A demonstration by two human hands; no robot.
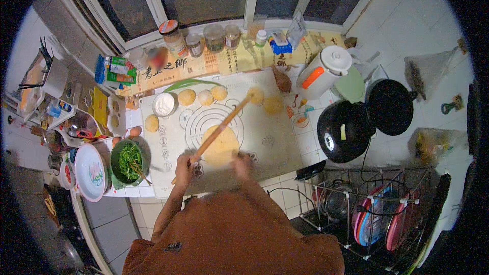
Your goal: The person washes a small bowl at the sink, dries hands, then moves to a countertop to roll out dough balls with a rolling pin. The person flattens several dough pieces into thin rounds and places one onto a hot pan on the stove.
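On a pastry mat (275, 149) printed with circles lies a flat round of yellow dough (221, 146). My left hand (185, 170) grips a wooden rolling pin (221, 128) near its lower end; the pin slants up to the right across the dough. At the dough's lower right edge is my right hand (241, 165), blurred, its fingers not clear. Several balls of yellow dough (186, 97) sit along the mat's far side, and one dough ball (152, 123) lies at its left. A small bowl of white flour (165, 104) stands near them.
Left of the mat are a green bowl of chopped greens (130, 162) with chopsticks, a white basin (91, 172) and eggs (135, 131). Jars (214, 39) line the windowsill. At the right stand a white jug (324, 70) and an open black appliance (344, 131), above a metal rack (347, 198).
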